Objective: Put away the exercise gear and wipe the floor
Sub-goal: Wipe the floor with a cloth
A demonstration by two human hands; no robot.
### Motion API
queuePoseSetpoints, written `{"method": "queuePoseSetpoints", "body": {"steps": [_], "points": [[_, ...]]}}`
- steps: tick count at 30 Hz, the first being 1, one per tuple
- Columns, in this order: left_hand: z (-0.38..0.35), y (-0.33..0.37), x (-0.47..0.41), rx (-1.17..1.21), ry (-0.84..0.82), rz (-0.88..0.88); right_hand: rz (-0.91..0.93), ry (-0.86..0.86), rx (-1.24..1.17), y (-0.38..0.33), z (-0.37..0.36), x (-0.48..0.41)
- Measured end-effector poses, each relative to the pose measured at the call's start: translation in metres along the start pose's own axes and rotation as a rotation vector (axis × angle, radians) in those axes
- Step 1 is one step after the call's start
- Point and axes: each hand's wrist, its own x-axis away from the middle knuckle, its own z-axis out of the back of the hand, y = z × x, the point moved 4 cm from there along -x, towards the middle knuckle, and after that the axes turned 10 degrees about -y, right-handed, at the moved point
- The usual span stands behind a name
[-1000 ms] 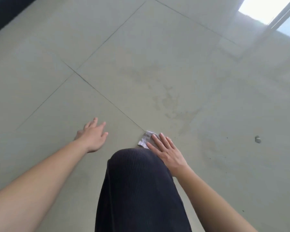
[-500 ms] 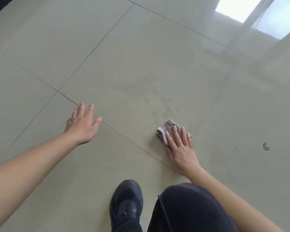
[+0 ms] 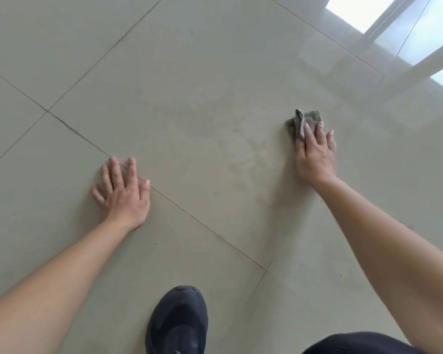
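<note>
Right hand (image 3: 315,154) pressed flat, fingers extended, on crumpled grey cloth (image 3: 306,121) at far right of pale tiled floor (image 3: 189,72). Left hand (image 3: 124,190) released, splayed flat on floor, near left.

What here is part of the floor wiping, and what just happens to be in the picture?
Part of the job:
- grey cloth, pressed flat under the right hand
- tiled floor, with faint smears between the hands
- left hand, flat on the floor, holding nothing

Just there:
- black shoe
- bright window at the top right

No exercise gear in view.
</note>
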Motion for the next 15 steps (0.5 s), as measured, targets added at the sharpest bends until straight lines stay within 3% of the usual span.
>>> {"method": "queuePoseSetpoints", "body": {"steps": [2, 3, 7, 9, 11, 13, 15], "points": [[0.005, -0.003, 0.003, 0.019, 0.098, -0.036, -0.015, 0.0, -0.037, -0.036, -0.02, 0.013], [0.008, -0.004, 0.005, 0.04, 0.165, -0.047, 0.088, -0.022, -0.015, -0.061, -0.037, 0.027], [0.019, -0.005, 0.001, 0.12, 0.31, 0.008, 0.812, -0.165, 0.217, -0.153, -0.104, 0.114], [0.026, -0.007, -0.004, 0.15, 0.34, 0.062, 1.095, -0.306, 0.364, -0.165, -0.116, 0.136], [0.032, -0.013, -0.009, 0.152, 0.328, 0.106, 1.265, -0.293, 0.464, -0.162, -0.101, 0.113], [0.036, -0.019, -0.014, 0.115, 0.304, 0.107, 1.135, -0.215, 0.458, -0.145, -0.079, 0.054], [0.038, -0.027, -0.017, 0.081, 0.269, 0.11, 0.815, -0.076, 0.368, -0.12, -0.042, -0.013]]}}
